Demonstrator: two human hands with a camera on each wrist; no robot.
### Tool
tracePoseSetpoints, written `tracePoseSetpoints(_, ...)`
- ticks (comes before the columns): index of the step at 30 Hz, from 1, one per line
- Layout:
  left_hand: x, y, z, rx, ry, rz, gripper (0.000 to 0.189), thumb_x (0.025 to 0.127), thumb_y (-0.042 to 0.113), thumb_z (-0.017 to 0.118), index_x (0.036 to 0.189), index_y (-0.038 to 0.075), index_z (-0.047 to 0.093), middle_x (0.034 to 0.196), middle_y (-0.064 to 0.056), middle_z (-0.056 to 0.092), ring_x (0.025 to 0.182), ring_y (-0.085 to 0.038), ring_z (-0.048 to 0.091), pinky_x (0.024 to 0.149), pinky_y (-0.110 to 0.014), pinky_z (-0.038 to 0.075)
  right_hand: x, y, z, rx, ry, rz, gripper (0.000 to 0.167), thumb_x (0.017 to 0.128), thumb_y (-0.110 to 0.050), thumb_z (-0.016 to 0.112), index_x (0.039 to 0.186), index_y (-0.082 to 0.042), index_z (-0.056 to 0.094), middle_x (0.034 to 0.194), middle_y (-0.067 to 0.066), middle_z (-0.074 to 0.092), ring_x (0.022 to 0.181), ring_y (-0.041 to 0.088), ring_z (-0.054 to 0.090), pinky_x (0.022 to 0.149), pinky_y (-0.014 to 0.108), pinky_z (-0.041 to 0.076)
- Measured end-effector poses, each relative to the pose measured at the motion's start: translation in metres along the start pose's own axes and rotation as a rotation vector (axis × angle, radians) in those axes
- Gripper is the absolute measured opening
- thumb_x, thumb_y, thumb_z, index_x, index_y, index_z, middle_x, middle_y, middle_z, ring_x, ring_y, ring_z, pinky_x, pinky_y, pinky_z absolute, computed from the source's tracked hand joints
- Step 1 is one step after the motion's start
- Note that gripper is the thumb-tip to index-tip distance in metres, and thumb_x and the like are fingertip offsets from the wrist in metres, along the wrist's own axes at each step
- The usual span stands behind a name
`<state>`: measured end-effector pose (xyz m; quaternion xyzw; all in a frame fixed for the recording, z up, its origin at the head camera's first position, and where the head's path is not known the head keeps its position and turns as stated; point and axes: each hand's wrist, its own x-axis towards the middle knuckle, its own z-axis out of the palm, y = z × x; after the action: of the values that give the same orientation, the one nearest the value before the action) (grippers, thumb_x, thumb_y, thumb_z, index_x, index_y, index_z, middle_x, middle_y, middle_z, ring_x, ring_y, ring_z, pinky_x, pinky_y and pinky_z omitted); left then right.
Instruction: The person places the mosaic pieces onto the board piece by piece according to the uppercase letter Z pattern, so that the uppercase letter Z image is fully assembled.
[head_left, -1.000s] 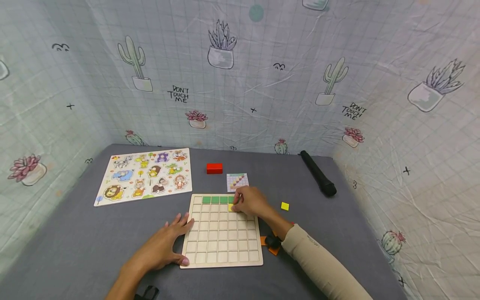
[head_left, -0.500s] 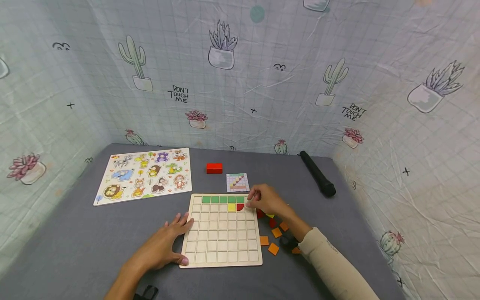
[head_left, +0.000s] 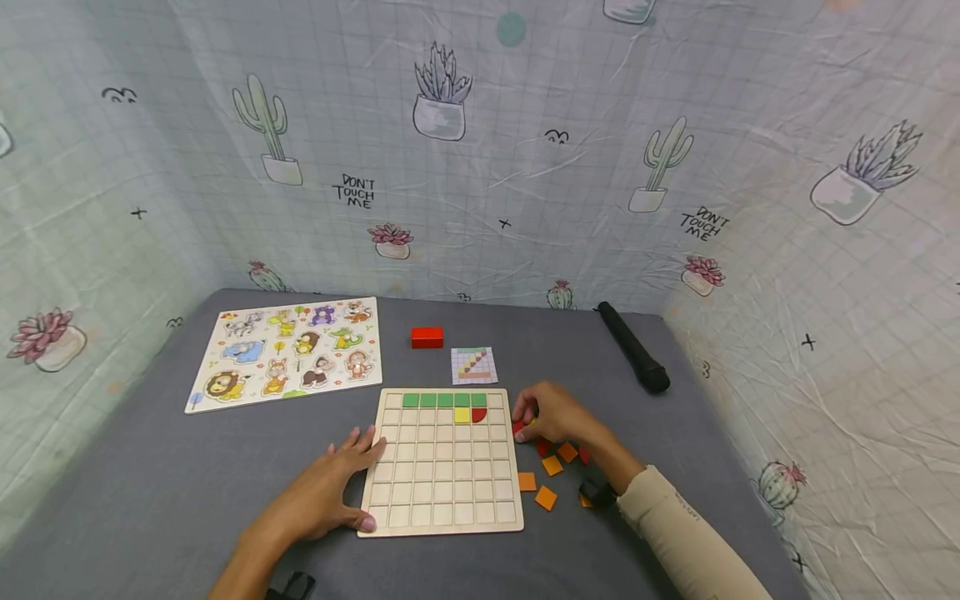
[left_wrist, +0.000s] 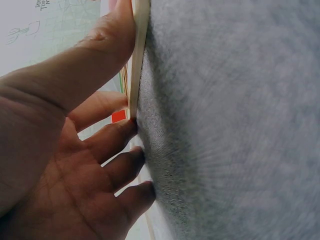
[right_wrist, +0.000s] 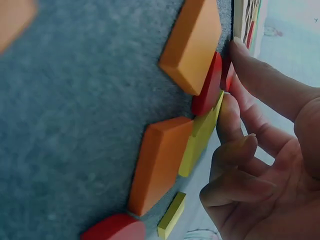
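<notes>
One animal puzzle (head_left: pixel 288 354) is lying toward the tabletop's (head_left: pixel 142 508) far left corner, some of its pictures showing too small to make out. Nearer the near edge, the left hand (head_left: pixel 330 487) is spreading its fingers wide, touching the left edge of the board (head_left: pixel 423 492) and resting its thumb by the near left corner. A black object (head_left: pixel 300 586) at that wrist is being cut off by the bottom of the head view.

The board is lying near the tabletop's middle. Five green tiles (head_left: pixel 445 400) are filling its far row from second to sixth cell; in the next row, a yellow tile (head_left: pixel 462 415) and a rounded red tile (head_left: pixel 478 415) are sitting under the last two. Beyond the board, a red block (head_left: pixel 427 337) is lying closer to the far edge, and a card (head_left: pixel 474 367) is showing a pattern too tiny to read.

Just off the board's right edge, the right hand (head_left: pixel 553 412) is bending over loose tiles, hiding some. Its thumb and forefinger are standing narrowly by a loose red tile (head_left: pixel 517 427); I cannot tell whether they are pinching it. Orange tiles (head_left: pixel 527 482) are scattering nearer the near edge, one partly covered by a black device (head_left: pixel 597 492). A microphone (head_left: pixel 633 350) is lying toward the far right corner.
</notes>
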<state>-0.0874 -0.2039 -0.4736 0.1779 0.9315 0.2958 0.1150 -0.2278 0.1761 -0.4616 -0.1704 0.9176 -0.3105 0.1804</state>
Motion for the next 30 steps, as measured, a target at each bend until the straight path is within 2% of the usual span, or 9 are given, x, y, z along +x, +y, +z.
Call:
tracePoseSetpoints(7,-0.0001,0.0000,-0.0006,-0.007,-0.011,-0.007,0.113,0.068,0.035,0.097,0.162,0.004,0.043,0.173,-0.023,0.028,0.160,-0.052,0.021,0.123,-0.076,0.025,-0.0001,-0.0002,0.0011,-0.018,0.026,-0.025,0.022,0.080,-0.014,0.095,0.077,-0.016,0.073,0.071,0.000,0.064,0.066,0.018,0.057,0.059,0.030,0.047)
tracePoseSetpoints(14,0.0000,-0.0007,0.0004,-0.006,-0.005,-0.005,0.113,0.068,0.035,0.097,0.162,0.004,0.043,0.173,-0.023,0.029,0.160,-0.052,0.021,0.123,-0.077,0.025,-0.0021,-0.0032,-0.0019,-0.092,-0.013,-0.009,0.027,0.076,-0.020,0.097,0.088,-0.017,0.073,0.081,0.001,0.063,0.073,0.018,0.056,0.066,0.031,0.048)
tracePoseSetpoints(19,-0.0003,-0.0004,-0.0001,-0.007,-0.003,-0.004,0.114,0.067,0.035,0.098,0.162,0.004,0.043,0.173,-0.024,0.029,0.160,-0.053,0.021,0.122,-0.077,0.025,-0.0042,-0.0047,-0.0034,-0.151,-0.031,-0.048,0.026,0.078,-0.019,0.096,0.083,-0.017,0.070,0.077,-0.001,0.063,0.071,0.017,0.057,0.065,0.031,0.049)
tracePoseSetpoints(23,-0.0007,-0.0002,-0.0001,-0.006,-0.008,-0.003,0.114,0.067,0.035,0.097,0.162,0.004,0.043,0.172,-0.024,0.029,0.160,-0.053,0.021,0.122,-0.076,0.026,-0.0053,-0.0030,-0.0033,-0.127,0.001,-0.077,0.024,0.082,-0.018,0.093,0.083,-0.016,0.070,0.075,-0.003,0.061,0.069,0.016,0.056,0.064,0.029,0.048)
tracePoseSetpoints(30,-0.0010,0.0001,0.0006,-0.006,-0.001,-0.004,0.113,0.067,0.035,0.097,0.162,0.004,0.044,0.172,-0.025,0.029,0.160,-0.053,0.022,0.122,-0.076,0.026,-0.0044,-0.0047,-0.0023,-0.048,0.106,-0.147,0.007,0.093,-0.016,0.083,0.091,-0.020,0.077,0.074,-0.005,0.065,0.071,0.013,0.058,0.069,0.030,0.049)
